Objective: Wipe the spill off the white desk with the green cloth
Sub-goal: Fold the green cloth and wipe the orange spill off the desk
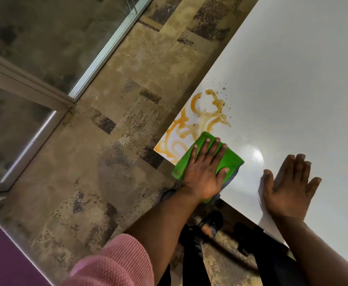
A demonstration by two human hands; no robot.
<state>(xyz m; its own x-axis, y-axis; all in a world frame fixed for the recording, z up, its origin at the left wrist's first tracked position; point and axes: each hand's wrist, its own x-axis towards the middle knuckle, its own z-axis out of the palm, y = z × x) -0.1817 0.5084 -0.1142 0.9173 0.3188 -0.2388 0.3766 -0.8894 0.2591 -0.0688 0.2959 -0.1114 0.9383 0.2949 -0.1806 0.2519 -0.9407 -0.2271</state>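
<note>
My left hand [205, 172] lies flat on the green cloth [230, 159], fingers [205, 147] spread and pressing down, not pinching anything. The cloth is folded into a thick pad and sits at the near left corner of the white desk [292, 79], its near end hanging a little over the desk edge. The spill [198, 120] is an orange-brown smear of loops and streaks just beyond my fingertips, running along the left edge of the desk, with small specks scattered to its far right. The cloth's far edge touches the nearest streaks; most of the mess is not yet covered.

My right hand [288, 188] rests open on the bare desk to the right, fingers loosely spread and holding nothing; I judge it is steadying me.

To do this stroke well I should keep the palm flat so the pressure spreads over the whole pad, and push away from me through the streaks. The smear lies right at the left edge, so I would angle the stroke inward toward the middle of the desk; otherwise liquid could be shoved off onto the patterned floor [107, 162]. The specks will need a separate pass, probably with a clean face of the cloth
</note>
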